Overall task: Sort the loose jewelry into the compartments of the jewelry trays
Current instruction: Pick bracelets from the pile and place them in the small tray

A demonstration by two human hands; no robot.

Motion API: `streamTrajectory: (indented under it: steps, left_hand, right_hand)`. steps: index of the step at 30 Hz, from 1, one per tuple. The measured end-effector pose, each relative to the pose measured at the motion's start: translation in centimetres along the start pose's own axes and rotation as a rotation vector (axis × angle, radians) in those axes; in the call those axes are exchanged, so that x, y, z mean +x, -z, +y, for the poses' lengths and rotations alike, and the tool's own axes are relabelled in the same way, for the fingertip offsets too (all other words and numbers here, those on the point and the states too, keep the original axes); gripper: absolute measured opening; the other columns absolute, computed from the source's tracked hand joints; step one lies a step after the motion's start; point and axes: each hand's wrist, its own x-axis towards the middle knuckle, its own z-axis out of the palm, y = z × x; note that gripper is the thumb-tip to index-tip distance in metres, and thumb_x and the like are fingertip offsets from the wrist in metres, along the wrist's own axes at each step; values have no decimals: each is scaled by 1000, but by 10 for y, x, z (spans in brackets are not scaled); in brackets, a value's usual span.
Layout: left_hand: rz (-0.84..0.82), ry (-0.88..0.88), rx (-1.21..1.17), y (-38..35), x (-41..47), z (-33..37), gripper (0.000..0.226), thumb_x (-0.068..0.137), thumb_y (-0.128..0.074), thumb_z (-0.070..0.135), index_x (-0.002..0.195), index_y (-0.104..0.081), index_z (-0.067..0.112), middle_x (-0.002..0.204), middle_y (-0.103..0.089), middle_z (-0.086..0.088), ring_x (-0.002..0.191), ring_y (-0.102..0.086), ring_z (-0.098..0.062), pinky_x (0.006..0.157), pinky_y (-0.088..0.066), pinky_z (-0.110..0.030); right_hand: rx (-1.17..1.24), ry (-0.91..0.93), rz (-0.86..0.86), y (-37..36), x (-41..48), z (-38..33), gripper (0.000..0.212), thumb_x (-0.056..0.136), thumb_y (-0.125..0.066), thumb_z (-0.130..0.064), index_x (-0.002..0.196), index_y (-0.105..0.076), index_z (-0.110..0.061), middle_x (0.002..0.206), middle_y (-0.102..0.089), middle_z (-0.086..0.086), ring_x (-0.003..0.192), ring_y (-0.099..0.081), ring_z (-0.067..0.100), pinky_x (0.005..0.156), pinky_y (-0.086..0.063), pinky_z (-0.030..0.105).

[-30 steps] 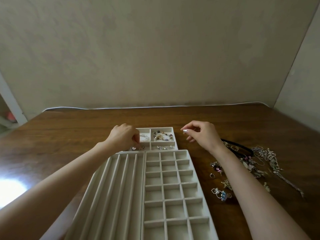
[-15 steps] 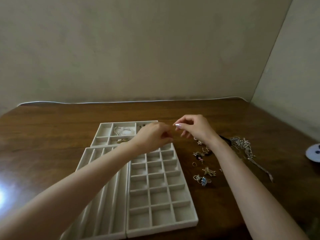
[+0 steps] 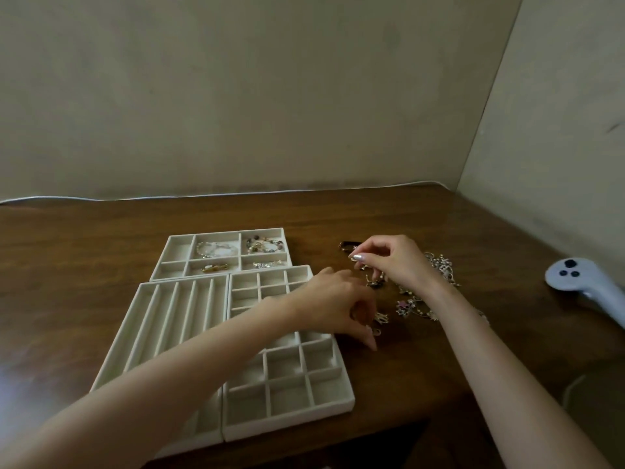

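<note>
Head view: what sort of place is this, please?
Probably a home desk in a room corner: a wooden table set against two plain walls, beige jewelry trays and loose jewelry spread on it, and a white handheld controller lying at the right.

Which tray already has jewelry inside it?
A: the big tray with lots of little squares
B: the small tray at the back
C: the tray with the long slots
B: the small back tray holds beaded bracelets and a few other pieces, while no jewelry shows in the long-slot tray or the grid tray.
</note>
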Motion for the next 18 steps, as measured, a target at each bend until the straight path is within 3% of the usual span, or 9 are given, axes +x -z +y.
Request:
streamTrajectory:
  steps: [6,11,14,18]
  left_hand:
    - [82,-56,27,-2,-1,-2,27,82,-64,46,97,-62,23,97,-59,9,101,-49,-9,85,-31,-27]
    - [165,52,-179,12,-6,-17,18,77,-73,31,84,-66,16,85,-61,7,80,-51,-5,69,-40,-20]
    - [258,166,-403,20,-11,-30,13,77,-73,21,82,-65,12,81,-67,3,76,-61,-9,71,-50,-24]
    - [381,262,-547,31,-24,-49,14,80,-70,15,75,-59,21,72,-62,10,64,-57,6,62,-43,-12]
  right_hand:
    - [31,13,9,-4,0,0,9,89,-64,-20,94,-71,-17,83,-72,-3,59,-62,11,51,-44,13]
    - [75,25,27,-10,5,-4,8,89,-65,-18,92,-71,-16,79,-71,-3,60,-63,13,52,-47,17]
    - [92,39,27,-14,9,-8,7,88,-65,-17,90,-71,-17,78,-71,-4,59,-63,10,54,-48,16]
    - [105,48,7,-21,14,-14,10,89,-63,-18,95,-71,-14,83,-72,0,61,-64,7,52,-46,13]
